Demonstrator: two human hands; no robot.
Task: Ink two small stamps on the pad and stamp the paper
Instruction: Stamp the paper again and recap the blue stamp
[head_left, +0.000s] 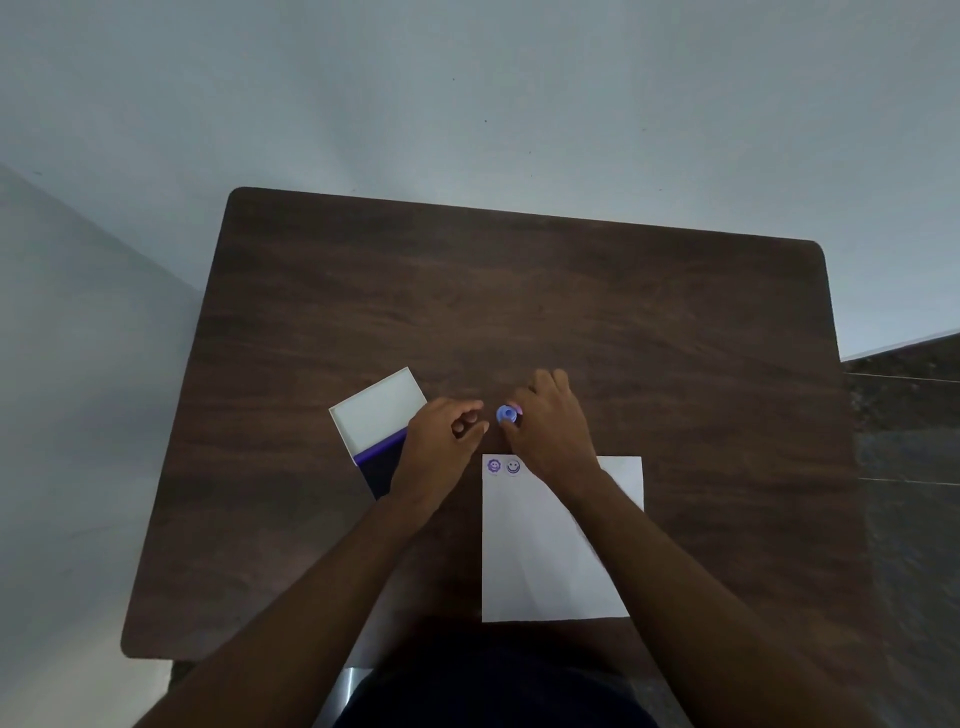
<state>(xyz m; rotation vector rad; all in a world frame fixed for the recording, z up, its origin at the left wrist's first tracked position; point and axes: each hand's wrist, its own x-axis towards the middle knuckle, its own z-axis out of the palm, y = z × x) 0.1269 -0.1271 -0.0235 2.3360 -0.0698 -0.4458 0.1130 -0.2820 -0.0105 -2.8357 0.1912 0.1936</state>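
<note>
The small stamp (506, 414) sits on the dark wood-grain table (519, 312), just beyond the far edge of the paper (540, 551) and between the two hands. It is a short round piece, blue on the face turned to the camera, with a pink part at its right side against the fingers. Its round face points up toward the camera, so its axis runs roughly vertical; the low resolution does not show whether this is the cap end or the printing end.

The right hand (550, 426) grips the stamp at its right side, fingertips curled against it, forearm lying across the upper right part of the paper. The left hand (441, 441) is loosely curled just left of the stamp, thumb and fingers drawn together; whether it holds a second stamp cannot be told.

The paper is a white sheet, long axis running toward the person, square to the table's near edge. Two purple round prints (503, 466) stand side by side at its far left corner; the right one is a smiling face.

The ink pad case (379, 415) lies open to the left, white lid tilted away, its dark purple pad partly hidden beneath the left hand.
</note>
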